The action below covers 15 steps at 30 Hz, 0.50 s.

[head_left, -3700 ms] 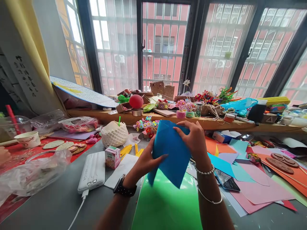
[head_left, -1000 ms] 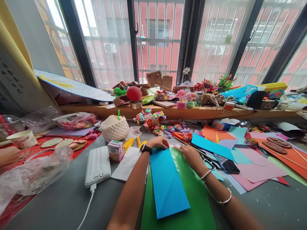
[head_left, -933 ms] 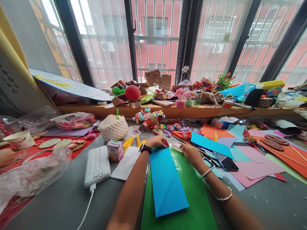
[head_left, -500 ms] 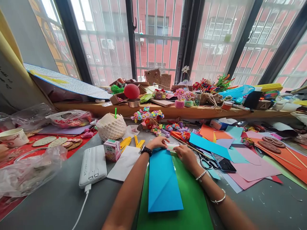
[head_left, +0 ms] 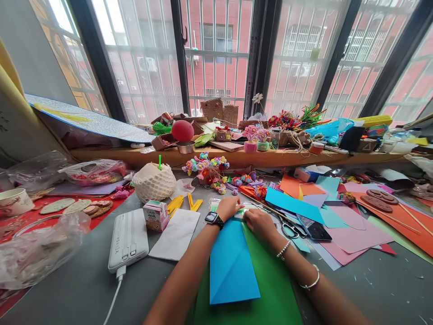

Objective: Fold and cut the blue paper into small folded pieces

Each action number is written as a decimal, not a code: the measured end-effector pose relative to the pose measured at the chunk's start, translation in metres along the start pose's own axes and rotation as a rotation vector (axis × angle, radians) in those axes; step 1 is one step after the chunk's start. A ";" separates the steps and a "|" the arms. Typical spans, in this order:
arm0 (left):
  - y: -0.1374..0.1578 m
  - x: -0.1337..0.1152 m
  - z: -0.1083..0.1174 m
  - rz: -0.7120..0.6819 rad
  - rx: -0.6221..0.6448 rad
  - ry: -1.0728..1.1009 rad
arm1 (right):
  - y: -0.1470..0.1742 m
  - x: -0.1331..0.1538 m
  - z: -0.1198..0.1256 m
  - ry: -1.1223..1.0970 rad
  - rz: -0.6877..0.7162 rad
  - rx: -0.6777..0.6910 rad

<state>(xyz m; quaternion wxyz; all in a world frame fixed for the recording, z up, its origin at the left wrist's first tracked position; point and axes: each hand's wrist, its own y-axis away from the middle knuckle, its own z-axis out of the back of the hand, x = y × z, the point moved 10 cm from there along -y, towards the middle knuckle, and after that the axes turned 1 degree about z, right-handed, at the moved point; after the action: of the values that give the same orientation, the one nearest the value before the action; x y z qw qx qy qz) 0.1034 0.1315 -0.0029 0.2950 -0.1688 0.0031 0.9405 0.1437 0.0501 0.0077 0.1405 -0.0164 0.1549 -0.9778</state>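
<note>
A blue folded sheet of paper (head_left: 233, 271), creased diagonally near its lower end, lies over a green sheet (head_left: 274, 293). At the paper's far end, my left hand (head_left: 228, 208) has its fingers curled together, the wrist wearing a dark watch. My right hand (head_left: 260, 222) is beside it, fingers bent inward and fingertips close to the left ones. A small pale, greenish strip shows between the two hands; their fingers partly hide it. Clear plastic wrapping (head_left: 214, 201) lies just beyond the hands.
Left of my arms are a white power bank (head_left: 128, 239) with a cable, a small drink carton (head_left: 156, 215) and a white napkin (head_left: 177, 232). On the right lie scissors (head_left: 290, 230), a phone (head_left: 314, 229) and coloured paper (head_left: 358, 230). Crafts crowd the windowsill (head_left: 152, 155).
My left hand has moved slightly right and turned, so the watch face shows. Its fingers are nearer the right hand, which has shifted a little left. The view has shifted slightly.
</note>
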 end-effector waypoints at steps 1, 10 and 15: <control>0.001 -0.001 -0.001 -0.001 -0.018 -0.024 | 0.000 0.002 -0.001 0.027 0.007 0.025; -0.003 0.000 -0.005 0.002 -0.084 -0.145 | -0.002 0.012 -0.007 0.110 0.065 0.150; -0.003 0.001 -0.005 0.025 -0.105 -0.182 | 0.004 0.014 -0.005 0.094 0.110 0.156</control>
<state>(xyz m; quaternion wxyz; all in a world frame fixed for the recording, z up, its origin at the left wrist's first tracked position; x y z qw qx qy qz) 0.1061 0.1343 -0.0073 0.2732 -0.0977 -0.0708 0.9544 0.1315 0.0438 0.0015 0.1871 0.0491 0.0851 -0.9774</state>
